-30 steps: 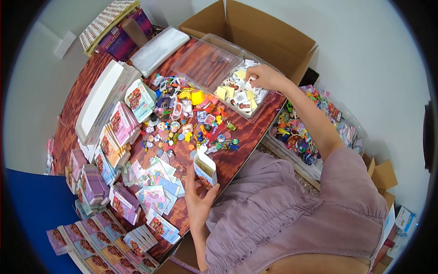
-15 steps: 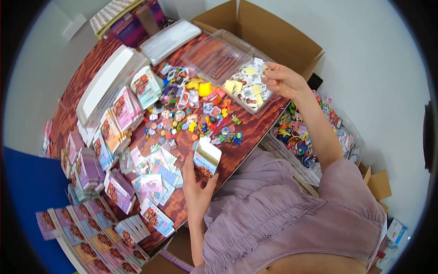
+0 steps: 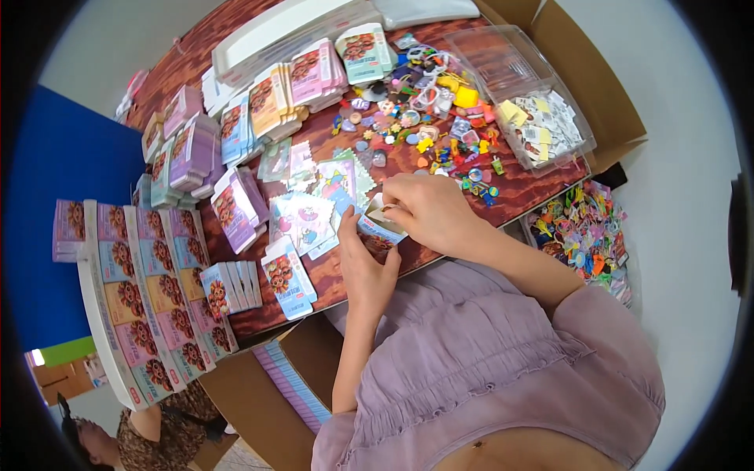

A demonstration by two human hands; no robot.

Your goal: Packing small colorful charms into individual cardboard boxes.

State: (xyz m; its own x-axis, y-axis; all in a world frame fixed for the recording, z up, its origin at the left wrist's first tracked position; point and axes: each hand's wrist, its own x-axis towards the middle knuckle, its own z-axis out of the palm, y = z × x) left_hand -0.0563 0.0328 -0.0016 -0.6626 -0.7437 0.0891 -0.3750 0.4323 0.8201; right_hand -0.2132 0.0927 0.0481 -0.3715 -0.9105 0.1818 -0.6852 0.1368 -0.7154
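Observation:
My left hand (image 3: 364,271) holds a small open printed box (image 3: 380,228) from below, just above the near edge of the wooden table (image 3: 542,192). My right hand (image 3: 428,212) rests on top of the box with its fingers at the opening; whatever it pinches is hidden. Flat picture cards (image 3: 314,208) lie spread on the table right behind the box. A pile of small colourful trinkets (image 3: 428,118) lies further back. A clear plastic tray (image 3: 542,125) of small white and yellow packets stands at the back right.
Stacks of small printed boxes (image 3: 236,149) fill the table's left side, with long trays of them (image 3: 129,290) at far left. A bin of bright plastic toys (image 3: 585,235) sits at right, an open cardboard box (image 3: 275,377) below the table. Another person (image 3: 133,432) is at bottom left.
My right hand left the clear tray at the back right and came down onto the box in my left hand. The view has swung to the left.

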